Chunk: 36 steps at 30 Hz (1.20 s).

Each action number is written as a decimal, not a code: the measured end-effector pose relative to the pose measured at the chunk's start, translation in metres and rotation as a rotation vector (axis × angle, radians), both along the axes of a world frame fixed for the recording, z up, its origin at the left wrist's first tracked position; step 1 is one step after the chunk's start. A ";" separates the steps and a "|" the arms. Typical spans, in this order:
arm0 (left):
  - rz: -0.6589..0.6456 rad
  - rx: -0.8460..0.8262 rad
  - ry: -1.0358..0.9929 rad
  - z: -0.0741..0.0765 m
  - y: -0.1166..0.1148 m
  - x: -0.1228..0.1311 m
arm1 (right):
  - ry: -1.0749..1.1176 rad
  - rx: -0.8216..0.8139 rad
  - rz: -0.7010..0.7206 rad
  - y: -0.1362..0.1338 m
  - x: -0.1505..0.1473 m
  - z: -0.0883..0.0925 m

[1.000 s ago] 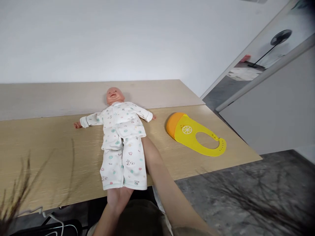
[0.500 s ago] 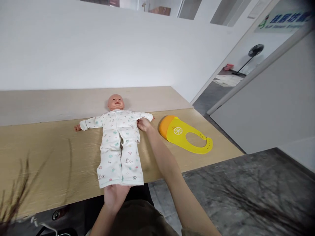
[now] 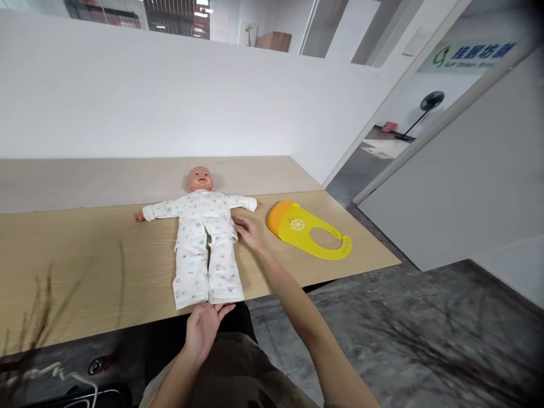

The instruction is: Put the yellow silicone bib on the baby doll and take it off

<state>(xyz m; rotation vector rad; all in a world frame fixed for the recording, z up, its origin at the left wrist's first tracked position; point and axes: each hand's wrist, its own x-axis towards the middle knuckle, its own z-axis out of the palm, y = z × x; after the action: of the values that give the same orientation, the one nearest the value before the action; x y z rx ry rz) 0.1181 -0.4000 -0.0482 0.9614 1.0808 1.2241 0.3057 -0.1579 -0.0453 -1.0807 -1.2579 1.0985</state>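
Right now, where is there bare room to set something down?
Wide patch: left of the doll, to the front edge of the table. Narrow strip: between the yellow bib and the table's right end. Crowded: between doll and bib, around the right hand.

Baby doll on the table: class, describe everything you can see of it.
The baby doll lies on its back on the wooden table, arms spread wide, legs pointing towards the wearer. Its bald head looks like smooth, pinkish plastic. It wears a white, long-sleeved top and matching trousers, seemingly soft cloth with small coloured prints; no feet show. The right hand is at the top's side, the left hand by the trouser cuffs.
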 end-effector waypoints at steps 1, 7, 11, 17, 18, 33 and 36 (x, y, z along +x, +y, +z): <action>0.011 -0.024 -0.096 0.003 -0.002 0.003 | -0.013 0.012 -0.012 -0.010 0.001 -0.001; 0.079 -0.242 -0.381 0.021 -0.011 0.014 | -0.032 0.088 -0.047 -0.063 0.005 -0.001; 0.089 -0.205 -0.305 0.029 -0.017 0.016 | -0.064 0.110 -0.023 -0.091 0.005 0.003; 0.089 -0.174 -0.214 0.032 -0.030 0.016 | -0.094 0.135 -0.008 -0.123 0.004 0.000; 0.086 -0.163 -0.181 0.030 -0.032 0.014 | -0.110 0.143 -0.009 -0.126 0.004 -0.001; 0.346 0.712 1.178 -0.021 -0.047 -0.032 | -0.133 0.142 -0.057 -0.129 0.002 -0.006; 0.355 0.707 1.216 -0.017 -0.044 -0.030 | -0.138 0.150 -0.062 -0.128 0.002 -0.006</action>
<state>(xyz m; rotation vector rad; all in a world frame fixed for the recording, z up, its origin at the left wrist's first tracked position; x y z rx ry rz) 0.0884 -0.4441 -0.0652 2.2993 1.8315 1.3139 0.3075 -0.2861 -0.0515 -1.0891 -1.3832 0.8802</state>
